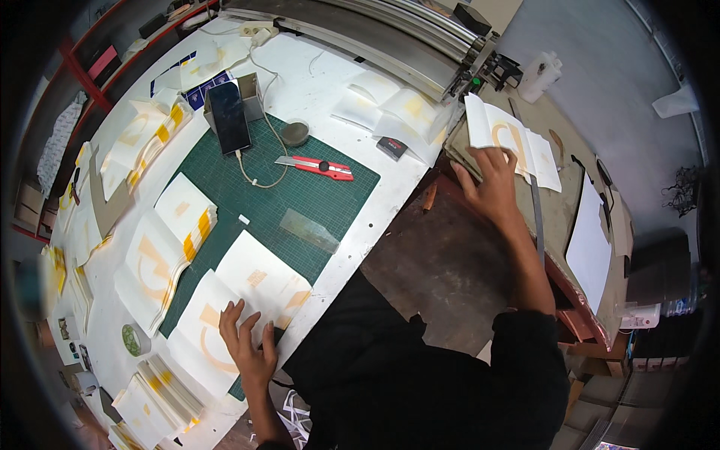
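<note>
My left hand (251, 346) rests with spread fingers on the lower edge of a white printed sheet (240, 281) with pale orange shapes. That sheet lies partly on the green cutting mat (255, 196). Off to the right, my right hand (491, 180) reaches over a side table, its thumb apart from the fingers. The fingertips are at the near edge of folded white sheets (499, 120) with a yellow-orange print; whether they press on the paper I cannot tell. A red utility knife (322, 166) and a clear plastic piece (309, 230) lie on the mat.
Stacks of printed sheets (169, 251) with orange edges line the left. A phone (227, 116) with a cable leans on a stand beside a round grey tin (295, 133). A metal roller machine (390, 37) spans the back. A steel ruler (537, 217) edges the side table (559, 247).
</note>
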A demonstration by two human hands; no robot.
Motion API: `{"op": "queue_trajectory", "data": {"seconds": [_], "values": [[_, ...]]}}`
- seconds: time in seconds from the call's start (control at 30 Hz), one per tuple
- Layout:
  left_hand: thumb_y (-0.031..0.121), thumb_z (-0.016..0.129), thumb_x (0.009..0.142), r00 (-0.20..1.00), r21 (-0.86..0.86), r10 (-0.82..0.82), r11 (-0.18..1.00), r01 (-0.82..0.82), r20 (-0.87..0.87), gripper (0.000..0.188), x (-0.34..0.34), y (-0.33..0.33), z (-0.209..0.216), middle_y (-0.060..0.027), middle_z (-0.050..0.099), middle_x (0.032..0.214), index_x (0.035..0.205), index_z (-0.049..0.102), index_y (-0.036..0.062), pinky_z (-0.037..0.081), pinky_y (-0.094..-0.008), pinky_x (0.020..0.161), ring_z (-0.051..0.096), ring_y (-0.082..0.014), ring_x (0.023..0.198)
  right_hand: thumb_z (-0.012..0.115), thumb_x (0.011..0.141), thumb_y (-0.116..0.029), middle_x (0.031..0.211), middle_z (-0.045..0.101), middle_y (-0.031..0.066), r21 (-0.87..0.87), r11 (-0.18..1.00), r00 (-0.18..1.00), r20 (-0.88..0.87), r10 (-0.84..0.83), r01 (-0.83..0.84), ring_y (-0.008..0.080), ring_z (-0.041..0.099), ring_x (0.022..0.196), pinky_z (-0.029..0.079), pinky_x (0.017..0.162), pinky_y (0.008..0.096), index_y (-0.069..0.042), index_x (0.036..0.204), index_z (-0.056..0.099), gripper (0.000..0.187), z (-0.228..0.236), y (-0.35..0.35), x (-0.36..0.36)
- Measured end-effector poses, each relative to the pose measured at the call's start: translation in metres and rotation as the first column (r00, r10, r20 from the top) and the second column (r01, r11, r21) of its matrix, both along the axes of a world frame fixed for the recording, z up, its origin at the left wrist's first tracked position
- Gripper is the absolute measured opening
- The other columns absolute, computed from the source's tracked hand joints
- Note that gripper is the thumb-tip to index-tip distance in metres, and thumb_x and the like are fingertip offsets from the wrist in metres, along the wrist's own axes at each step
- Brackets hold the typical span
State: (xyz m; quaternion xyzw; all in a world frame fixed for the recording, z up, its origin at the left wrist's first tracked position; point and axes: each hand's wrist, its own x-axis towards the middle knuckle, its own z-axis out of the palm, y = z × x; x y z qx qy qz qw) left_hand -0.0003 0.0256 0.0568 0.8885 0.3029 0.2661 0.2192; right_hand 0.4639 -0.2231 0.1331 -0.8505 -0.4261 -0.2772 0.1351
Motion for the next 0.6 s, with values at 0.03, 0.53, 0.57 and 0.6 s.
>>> {"op": "queue_trajectory", "data": {"seconds": [0.03,0.53,0.57,0.6], "values": [[0.001,0.076,0.085,1.0,-0.011,-0.001,1.0,0.001,-0.001,0.024,-0.001,-0.001,0.0,-0.0208,0.059,0.142,0.107,0.069,0.0004,0.035,-0.0578,0.118,0.048,-0.045,0.14,0.081,0.089,-0.033,0.112,0.072,0.017,-0.073,0.997,0.999,-0.01,-0.036,0.035,0.036,0.067,0.109,0.047,0.097,0.0479,-0.002,0.118,0.069,0.044,0.001,-0.004,-0.005],[0.005,0.07,0.091,0.987,-0.053,-0.025,0.998,0.034,0.159,0.017,0.016,0.017,-0.004,-0.0199,0.062,0.14,0.108,0.066,0.0007,0.038,-0.0576,0.115,0.051,-0.0432,0.138,0.087,0.085,-0.034,0.082,0.071,0.0241,-0.033,0.689,0.562,-0.55,-0.617,0.724,0.0366,0.071,0.076,0.054,0.072,0.0456,-0.001,0.118,0.06,0.054,-0.032,-0.237,-0.066],[0.005,0.07,0.092,0.985,-0.05,-0.038,0.998,0.047,0.168,0.017,0.019,0.018,0.0,-0.0199,0.062,0.14,0.108,0.066,0.0009,0.039,-0.0576,0.114,0.051,-0.0432,0.137,0.088,0.084,-0.035,0.081,0.072,0.0231,-0.032,0.661,0.536,-0.556,-0.635,0.749,0.0345,0.07,0.075,0.054,0.071,0.0447,-0.001,0.116,0.063,0.054,-0.027,-0.239,-0.067],[0.006,0.07,0.092,0.983,-0.047,-0.05,0.997,0.059,0.177,0.017,0.022,0.018,0.002,-0.0199,0.063,0.14,0.108,0.066,0.0011,0.039,-0.0576,0.114,0.051,-0.0433,0.137,0.089,0.083,-0.036,0.08,0.072,0.0221,-0.031,0.634,0.511,-0.563,-0.65,0.773,0.0324,0.07,0.073,0.054,0.071,0.0437,-0.001,0.115,0.065,0.053,-0.022,-0.241,-0.068]]}}
